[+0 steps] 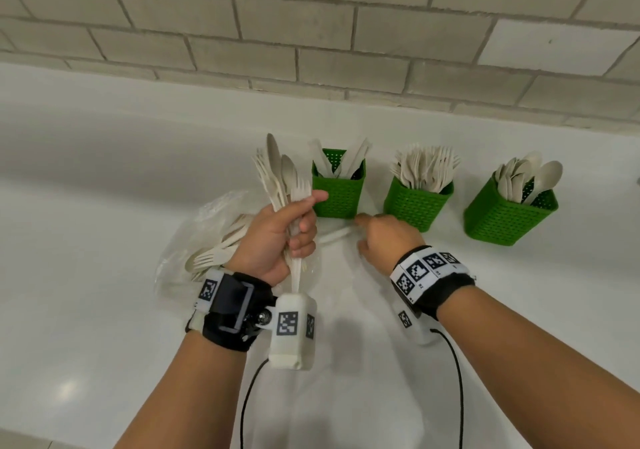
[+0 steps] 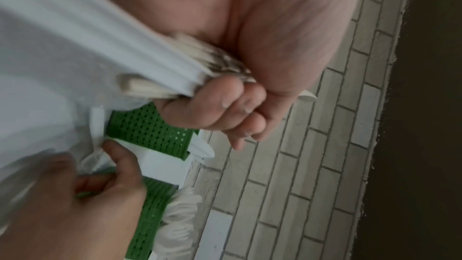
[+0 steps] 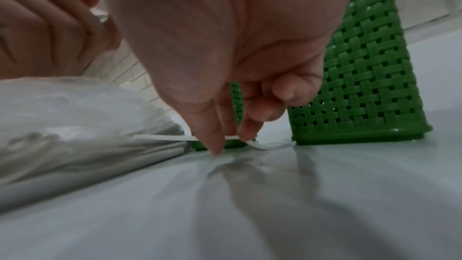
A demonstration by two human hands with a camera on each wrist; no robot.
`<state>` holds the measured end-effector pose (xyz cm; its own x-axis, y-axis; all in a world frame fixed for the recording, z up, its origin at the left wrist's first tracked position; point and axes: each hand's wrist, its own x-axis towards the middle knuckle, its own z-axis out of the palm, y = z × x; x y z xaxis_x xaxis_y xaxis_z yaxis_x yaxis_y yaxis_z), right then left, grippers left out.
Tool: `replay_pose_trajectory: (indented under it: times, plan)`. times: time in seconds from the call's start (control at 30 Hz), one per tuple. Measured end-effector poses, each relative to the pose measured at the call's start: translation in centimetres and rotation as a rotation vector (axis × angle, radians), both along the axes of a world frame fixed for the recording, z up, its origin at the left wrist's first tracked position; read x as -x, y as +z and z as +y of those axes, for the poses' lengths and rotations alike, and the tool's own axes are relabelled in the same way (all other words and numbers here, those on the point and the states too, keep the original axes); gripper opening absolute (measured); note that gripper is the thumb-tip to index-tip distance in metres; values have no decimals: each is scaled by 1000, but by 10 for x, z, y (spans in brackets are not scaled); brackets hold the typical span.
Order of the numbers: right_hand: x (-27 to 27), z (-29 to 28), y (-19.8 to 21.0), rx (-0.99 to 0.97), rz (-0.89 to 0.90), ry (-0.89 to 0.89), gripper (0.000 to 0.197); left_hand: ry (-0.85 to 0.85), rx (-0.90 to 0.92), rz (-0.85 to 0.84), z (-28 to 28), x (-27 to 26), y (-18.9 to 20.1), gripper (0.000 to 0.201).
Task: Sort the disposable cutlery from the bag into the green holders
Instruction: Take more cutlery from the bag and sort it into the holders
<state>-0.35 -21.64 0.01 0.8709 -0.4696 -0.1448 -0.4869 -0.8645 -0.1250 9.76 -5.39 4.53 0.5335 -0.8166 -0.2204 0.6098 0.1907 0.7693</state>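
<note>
Your left hand grips a light, slippery cutlery bunch; right hand pinches a flat piece off the desk, mid-handle probably works best.

- Bare worktop lies wide open from 9 to 11 o'clock of the hands, and again toward 6 o'clock.
- Three green holders stand in a row from 12 to 2 o'clock, with gaps of worktop between them; cutlery sticks up from each.
- The tiled wall closes off 12 o'clock behind the row.
- The clear bag with loose cutlery blocks 9 o'clock beside the left hand.
</note>
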Motion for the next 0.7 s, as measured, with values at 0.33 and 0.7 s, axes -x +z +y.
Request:
replay_pose_trajectory:
  times: [0.33,0.7]
  plan:
    - [33,-9,2,-71,-35,254,30,-70,85,31,-14,15,-2,37]
    - [67,1,9,-241,158,136,64,-139,-38,-108,-13,19,-2,25]
